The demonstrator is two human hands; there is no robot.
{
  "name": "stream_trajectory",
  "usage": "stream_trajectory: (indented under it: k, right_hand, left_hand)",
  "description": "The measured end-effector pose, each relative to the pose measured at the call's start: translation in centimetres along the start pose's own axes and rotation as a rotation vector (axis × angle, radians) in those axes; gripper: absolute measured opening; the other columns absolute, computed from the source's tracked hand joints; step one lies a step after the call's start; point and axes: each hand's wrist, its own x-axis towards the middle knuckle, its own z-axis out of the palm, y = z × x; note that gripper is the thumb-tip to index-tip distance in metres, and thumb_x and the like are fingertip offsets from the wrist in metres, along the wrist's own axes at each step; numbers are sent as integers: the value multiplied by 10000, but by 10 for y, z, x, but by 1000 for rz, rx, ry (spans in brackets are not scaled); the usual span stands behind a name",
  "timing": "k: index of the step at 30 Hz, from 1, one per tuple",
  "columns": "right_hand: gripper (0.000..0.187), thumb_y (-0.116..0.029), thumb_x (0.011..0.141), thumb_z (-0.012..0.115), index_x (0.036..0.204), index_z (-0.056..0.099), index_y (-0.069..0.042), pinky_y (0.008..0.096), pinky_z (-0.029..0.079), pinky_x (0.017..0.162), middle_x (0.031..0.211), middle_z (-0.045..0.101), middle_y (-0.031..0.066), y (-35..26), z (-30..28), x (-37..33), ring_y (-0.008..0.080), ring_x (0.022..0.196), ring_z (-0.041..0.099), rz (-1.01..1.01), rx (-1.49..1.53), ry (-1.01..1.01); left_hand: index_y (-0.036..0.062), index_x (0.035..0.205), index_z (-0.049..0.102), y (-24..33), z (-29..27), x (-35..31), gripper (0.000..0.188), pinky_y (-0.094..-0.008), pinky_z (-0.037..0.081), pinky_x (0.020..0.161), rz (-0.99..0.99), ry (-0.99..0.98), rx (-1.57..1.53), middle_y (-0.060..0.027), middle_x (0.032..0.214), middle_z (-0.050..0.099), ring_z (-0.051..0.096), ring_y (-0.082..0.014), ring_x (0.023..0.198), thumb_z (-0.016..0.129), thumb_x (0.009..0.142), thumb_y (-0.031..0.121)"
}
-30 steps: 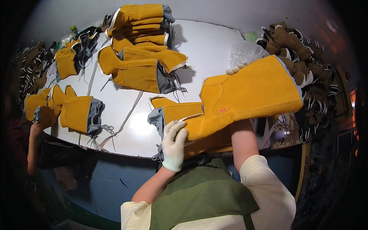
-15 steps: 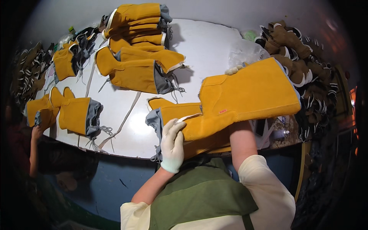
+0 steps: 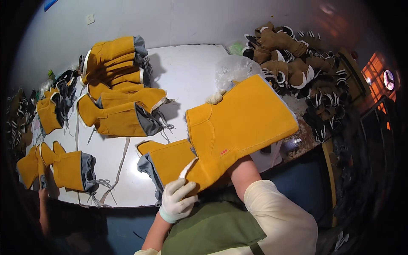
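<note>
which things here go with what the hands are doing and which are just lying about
In use, it seems:
- yellow boot-shaped piece, held up
- left gloved hand, at its toe end
- right gloved hand, at its far edge
- other yellow pieces, likely matching

Seemingly just lying about:
- clear plastic bag
- brown pile
- small bottle

- One held yellow boot piece (image 3: 246, 121), with at least one yellow boot piece underneath (image 3: 168, 159).
- Two gloved hands: the left hand (image 3: 176, 202) and the right hand (image 3: 215, 98), of which only the fingers show.
- At least two yellow boot pieces mid-worktop (image 3: 121, 120).
- Several in the far stack (image 3: 114, 50), too overlapped to count.
- At least two in the near left group (image 3: 70, 172).
- One white worktop (image 3: 187, 66).
- One clear plastic bag (image 3: 235, 72).
- One bottle (image 3: 292, 144).
- One wall socket (image 3: 89, 18).
- Many brown pieces (image 3: 293, 46), heaped beyond counting.
- One co-worker's hand (image 3: 43, 194).
</note>
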Motion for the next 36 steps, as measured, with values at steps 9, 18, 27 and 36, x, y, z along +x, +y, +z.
stream_trajectory:
  k: [9, 18, 27, 36]
  right_hand:
    - [403, -425, 975, 476, 1057, 616, -56, 452, 480, 876, 939, 626, 124, -1, 6, -9, 272, 886, 596, 57, 49, -33]
    - [409, -436, 970, 480, 1063, 622, -63, 462, 474, 891, 952, 628, 127, 11, 22, -21, 275, 903, 596, 185, 175, -77]
    - [455, -461, 947, 510, 1092, 631, -47, 472, 479, 950, 1080, 640, 168, 2, 20, -20, 302, 1008, 607, 153, -21, 50]
    - [476, -478, 958, 489, 1135, 610, -53, 448, 485, 937, 1088, 642, 149, -45, -12, -72, 286, 1009, 607, 9, -122, 94]
  left_hand:
    - [-26, 1240, 552, -20, -9, 47, 404, -328, 454, 952, -1027, 199, -660, -144, 1230, 570, 567, -212, 1089, 625, 858, 82]
    - [-59, 1158, 578, -32, 30, 91, 313, -261, 462, 842, -1143, 245, -939, -71, 1064, 645, 576, -117, 951, 637, 901, 107]
    - [47, 971, 562, -55, 26, 89, 106, -224, 420, 714, -970, 516, -1101, 2, 889, 594, 517, -79, 763, 630, 889, 39]
    - [38, 1013, 573, -54, 26, 86, 149, -238, 446, 775, -945, 451, -1181, -17, 959, 629, 558, -94, 822, 639, 882, 15]
